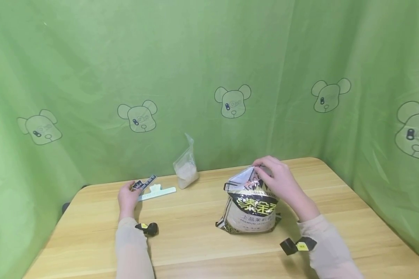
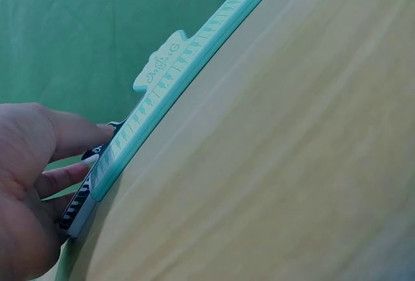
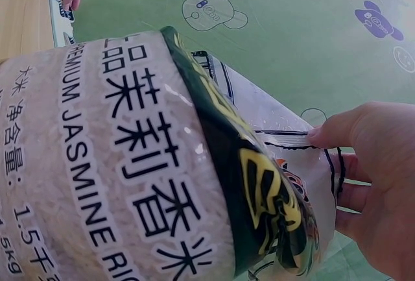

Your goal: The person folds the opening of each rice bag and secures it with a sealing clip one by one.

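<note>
A bag of jasmine rice (image 1: 253, 209) stands upright on the table, its front printed with large characters. My right hand (image 1: 277, 178) pinches the folded top edge of that bag between thumb and fingers, as the right wrist view also shows. At the left, my left hand (image 1: 127, 197) holds a black bag clip (image 1: 144, 183) with a piano-key pattern, thumb on its tab. Directly in front of it lies a mint-green bag clip (image 2: 175, 86), overlapping the black one in the left wrist view.
A small clear plastic bag (image 1: 186, 172) with white grains stands near the table's back edge, between the two hands. Behind the wooden table (image 1: 188, 248) hangs a green curtain (image 1: 181, 77) with bear-head prints.
</note>
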The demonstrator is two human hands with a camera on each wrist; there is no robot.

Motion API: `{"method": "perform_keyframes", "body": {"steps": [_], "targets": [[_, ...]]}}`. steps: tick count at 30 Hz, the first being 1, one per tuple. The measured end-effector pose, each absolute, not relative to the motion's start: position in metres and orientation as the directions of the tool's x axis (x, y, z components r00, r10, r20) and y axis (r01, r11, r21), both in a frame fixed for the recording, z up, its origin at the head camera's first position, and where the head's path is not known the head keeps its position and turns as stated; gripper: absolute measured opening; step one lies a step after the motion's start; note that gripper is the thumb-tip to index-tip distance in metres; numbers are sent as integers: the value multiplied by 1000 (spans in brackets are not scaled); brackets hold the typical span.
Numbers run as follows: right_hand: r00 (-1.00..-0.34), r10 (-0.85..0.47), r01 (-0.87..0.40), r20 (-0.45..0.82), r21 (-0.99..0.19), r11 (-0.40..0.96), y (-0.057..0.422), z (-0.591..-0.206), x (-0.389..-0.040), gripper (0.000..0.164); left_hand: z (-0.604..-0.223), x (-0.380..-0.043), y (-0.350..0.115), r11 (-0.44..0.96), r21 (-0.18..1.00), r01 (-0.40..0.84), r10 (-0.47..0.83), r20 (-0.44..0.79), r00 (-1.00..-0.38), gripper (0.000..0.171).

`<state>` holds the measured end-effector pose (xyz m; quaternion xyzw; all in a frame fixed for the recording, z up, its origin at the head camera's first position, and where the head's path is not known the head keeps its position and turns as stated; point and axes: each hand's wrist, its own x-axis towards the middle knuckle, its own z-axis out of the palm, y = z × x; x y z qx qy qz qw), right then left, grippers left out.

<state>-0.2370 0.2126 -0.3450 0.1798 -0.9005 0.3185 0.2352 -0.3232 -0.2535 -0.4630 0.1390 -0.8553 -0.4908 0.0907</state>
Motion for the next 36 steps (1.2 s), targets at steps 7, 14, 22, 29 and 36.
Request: {"method": "perform_keyframes", "body": {"steps": [7, 14, 22, 29, 36], "targets": [[-825, -175, -475, 538, -490, 731, 212, -344, -237, 16, -464, -323, -253, 495, 849, -185, -345, -4, -939, 59], [-828, -178, -472, 532, -488, 734, 212, -344, -239, 17, -465, -323, -253, 480, 858, -184, -368, 7, -930, 59], [-828, -181, -474, 530, -492, 730, 212, -343, -239, 17, -463, -319, -252, 463, 867, -184, -389, 13, -921, 56], [-836, -176, -464, 519, -499, 732, 212, -343, -239, 17, -464, -315, -257, 443, 881, -168, -424, 40, -905, 53], [-839, -176, -462, 515, -502, 731, 213, -344, -237, 17, -464, -308, -261, 345, 920, -184, -474, 2, -881, 54]]}}
